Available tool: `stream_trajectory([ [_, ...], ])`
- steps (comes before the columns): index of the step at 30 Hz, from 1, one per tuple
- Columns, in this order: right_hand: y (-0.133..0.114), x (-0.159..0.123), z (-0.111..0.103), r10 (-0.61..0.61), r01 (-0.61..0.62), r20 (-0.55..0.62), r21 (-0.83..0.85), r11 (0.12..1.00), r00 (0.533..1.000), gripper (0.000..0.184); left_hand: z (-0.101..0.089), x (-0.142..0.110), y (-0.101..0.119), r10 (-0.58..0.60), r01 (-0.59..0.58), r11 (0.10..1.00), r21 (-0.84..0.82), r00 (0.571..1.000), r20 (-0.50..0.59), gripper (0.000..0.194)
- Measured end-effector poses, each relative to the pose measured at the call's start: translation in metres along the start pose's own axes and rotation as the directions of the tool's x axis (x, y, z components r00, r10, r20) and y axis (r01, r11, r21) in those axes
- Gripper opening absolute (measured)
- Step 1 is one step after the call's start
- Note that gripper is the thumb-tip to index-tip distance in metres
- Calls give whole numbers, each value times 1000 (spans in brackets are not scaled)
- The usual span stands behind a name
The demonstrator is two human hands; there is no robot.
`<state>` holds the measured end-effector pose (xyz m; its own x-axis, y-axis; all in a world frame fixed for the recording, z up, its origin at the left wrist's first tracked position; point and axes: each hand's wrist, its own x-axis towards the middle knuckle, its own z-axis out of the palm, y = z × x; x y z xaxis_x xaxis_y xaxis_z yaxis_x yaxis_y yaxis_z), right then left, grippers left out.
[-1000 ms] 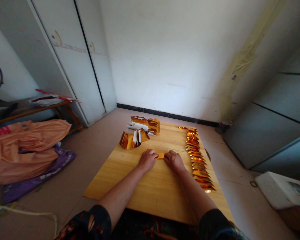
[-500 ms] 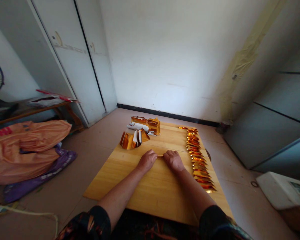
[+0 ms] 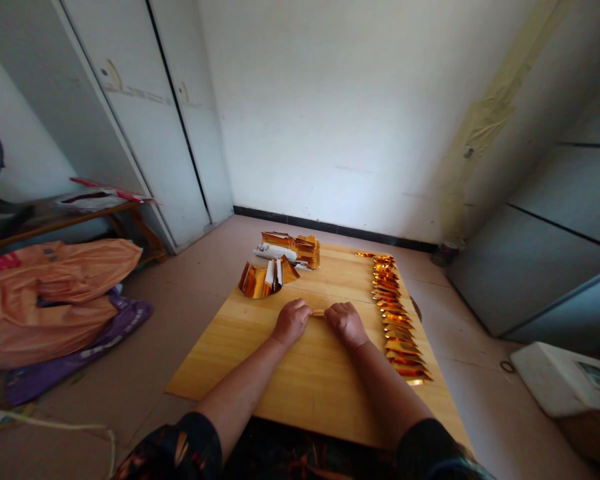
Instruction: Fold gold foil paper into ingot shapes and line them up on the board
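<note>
Both hands meet over the middle of a wooden board table (image 3: 290, 373). Between them stretches a narrow folded strip of gold paper (image 3: 319, 313), mostly covered by the fingers. My left hand (image 3: 293, 323) is closed on its left end, and my right hand (image 3: 347, 324) is closed on its right end. To the right lies a long row of folded gold paper pieces (image 3: 399, 320), overlapping one another. Behind my left hand sits a loose, curved bundle of gold and white paper sheets (image 3: 260, 280). Farther back rests a stack of gold paper (image 3: 307, 252) with a white roll (image 3: 275, 253) beside it.
On the floor at left lie an orange cloth or bag (image 3: 55, 300) and a purple bag (image 3: 80, 353). A low bench (image 3: 125, 210) and grey cabinet (image 3: 145, 120) stand behind them. A white box (image 3: 560, 380) is at right, near a large grey cabinet (image 3: 545, 267).
My hands have drawn slightly apart, the left one shifting a little left, so a bit more of the gold strip shows between them. The paper piles stay where they were.
</note>
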<state>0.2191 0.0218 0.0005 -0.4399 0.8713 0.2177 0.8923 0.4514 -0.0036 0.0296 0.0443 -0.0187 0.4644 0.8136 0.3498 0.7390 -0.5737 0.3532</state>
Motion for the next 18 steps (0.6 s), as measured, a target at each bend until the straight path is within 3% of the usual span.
stream_trajectory([
  [5,-2,-11,-2,-77,79,48,-50,996,996,18,-7,-5,4,142,-157,978,141,983,115,26],
  [8,-2,-16,-6,-55,56,62,-18,998,997,19,-16,-12,9,181,-204,965,164,973,147,21],
  [13,-12,-12,-8,109,-113,39,125,986,993,21,-27,-29,20,157,-191,962,197,972,175,22],
  [16,-23,-2,-4,252,-249,28,301,921,967,20,-26,-34,28,106,-140,966,218,981,163,24],
  [18,-30,7,0,329,-336,81,359,871,941,20,-23,-35,32,73,-104,968,230,987,140,22],
])
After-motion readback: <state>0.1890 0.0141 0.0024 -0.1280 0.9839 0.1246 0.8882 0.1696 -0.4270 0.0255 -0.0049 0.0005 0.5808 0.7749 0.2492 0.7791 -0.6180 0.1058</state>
